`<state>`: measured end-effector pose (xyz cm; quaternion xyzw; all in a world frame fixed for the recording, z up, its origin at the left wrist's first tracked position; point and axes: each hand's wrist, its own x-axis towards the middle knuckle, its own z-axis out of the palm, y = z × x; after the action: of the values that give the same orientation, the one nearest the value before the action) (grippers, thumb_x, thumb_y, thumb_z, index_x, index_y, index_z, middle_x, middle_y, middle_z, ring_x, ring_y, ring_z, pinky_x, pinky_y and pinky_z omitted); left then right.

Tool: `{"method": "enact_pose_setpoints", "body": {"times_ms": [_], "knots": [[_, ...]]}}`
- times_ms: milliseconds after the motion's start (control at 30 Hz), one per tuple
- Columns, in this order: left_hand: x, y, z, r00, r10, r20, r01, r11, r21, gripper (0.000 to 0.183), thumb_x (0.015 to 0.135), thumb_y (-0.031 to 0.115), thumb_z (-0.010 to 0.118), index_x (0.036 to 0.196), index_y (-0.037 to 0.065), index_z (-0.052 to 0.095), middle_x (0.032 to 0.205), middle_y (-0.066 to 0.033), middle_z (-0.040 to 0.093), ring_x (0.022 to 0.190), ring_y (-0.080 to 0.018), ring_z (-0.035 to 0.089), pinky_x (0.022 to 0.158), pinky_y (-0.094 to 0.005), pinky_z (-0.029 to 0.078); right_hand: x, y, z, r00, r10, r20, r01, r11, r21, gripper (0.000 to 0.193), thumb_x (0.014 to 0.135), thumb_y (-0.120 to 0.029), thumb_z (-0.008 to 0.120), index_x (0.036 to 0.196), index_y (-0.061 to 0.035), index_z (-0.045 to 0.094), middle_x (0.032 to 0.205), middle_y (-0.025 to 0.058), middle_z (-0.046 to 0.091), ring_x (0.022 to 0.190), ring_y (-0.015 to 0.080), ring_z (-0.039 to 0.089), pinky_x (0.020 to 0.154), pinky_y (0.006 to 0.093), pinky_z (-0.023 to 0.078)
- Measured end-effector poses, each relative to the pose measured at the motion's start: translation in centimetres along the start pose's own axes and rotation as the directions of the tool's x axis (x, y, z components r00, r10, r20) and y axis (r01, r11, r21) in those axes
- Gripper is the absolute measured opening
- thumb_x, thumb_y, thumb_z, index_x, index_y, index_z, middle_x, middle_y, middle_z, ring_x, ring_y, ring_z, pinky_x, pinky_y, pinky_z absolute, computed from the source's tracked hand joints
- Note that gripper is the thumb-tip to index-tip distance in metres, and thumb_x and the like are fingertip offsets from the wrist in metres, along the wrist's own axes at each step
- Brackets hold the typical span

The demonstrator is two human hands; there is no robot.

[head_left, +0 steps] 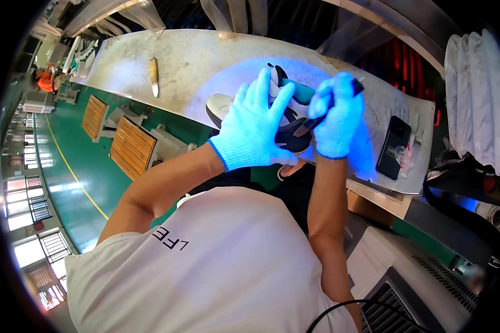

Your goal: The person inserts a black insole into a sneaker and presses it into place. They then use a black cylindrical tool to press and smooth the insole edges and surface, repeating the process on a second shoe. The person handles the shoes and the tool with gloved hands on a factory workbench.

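Observation:
A white, black and teal sneaker [220, 106] lies on the pale worktable [189, 61], mostly covered by my gloved hands. My left hand [250, 125] rests on the sneaker with its fingers spread and thumb out to the right. Closed fingers of my right hand [336, 114] wrap a dark slim tool [308, 126]. Its tapered tip points down and left, at the dark end of the sneaker; whether it touches cannot be made out. A dark end also shows above the fist. Both knit gloves glow blue under the light.
A knife-like tool with a yellowish handle [154, 71] lies at the table's far left. A dark phone [394, 145] and crumpled clear plastic [404, 161] are on the right. Wooden-slatted platforms [132, 145] stand on the green floor at left; white tubular covers [480, 100] hang at right.

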<state>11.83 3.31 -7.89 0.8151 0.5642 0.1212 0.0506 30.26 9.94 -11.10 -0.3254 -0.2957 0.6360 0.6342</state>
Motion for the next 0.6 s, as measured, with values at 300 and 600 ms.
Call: {"method": "enact_pose_setpoints", "body": {"times_ms": [300,600], "knots": [[-1.6,0.0,0.8,0.994,-0.018,-0.106,0.01,0.997,-0.078,0.13,0.061,0.056,0.103,0.171,0.015,0.045,0.171,-0.0457,0.031,0.143,-0.0659,0.052,0.117,-0.0683,0.049,-3.6,-2.9,-5.8,0.985,0.148,-0.092,-0.174,0.834,-0.524,0.058,0.098,-0.004,0.075,0.154,-0.0009,0.063,0.106,0.0048,0.078,0.062,0.0093,0.059,0.054,0.0273,0.048],[-2.9,-0.1,1.7,0.983,0.012,-0.183,-0.028,0.996,-0.087,0.134,0.059,0.052,0.105,0.173,0.014,0.046,0.172,-0.0445,0.03,0.146,-0.0629,0.052,0.117,-0.0675,0.049,-5.8,-1.1,-5.4,0.822,0.553,0.135,-0.368,0.696,-0.617,0.061,0.083,0.003,0.086,0.14,0.0044,0.065,0.113,0.0131,0.078,0.07,0.0178,0.072,0.051,0.0283,0.055]]}}
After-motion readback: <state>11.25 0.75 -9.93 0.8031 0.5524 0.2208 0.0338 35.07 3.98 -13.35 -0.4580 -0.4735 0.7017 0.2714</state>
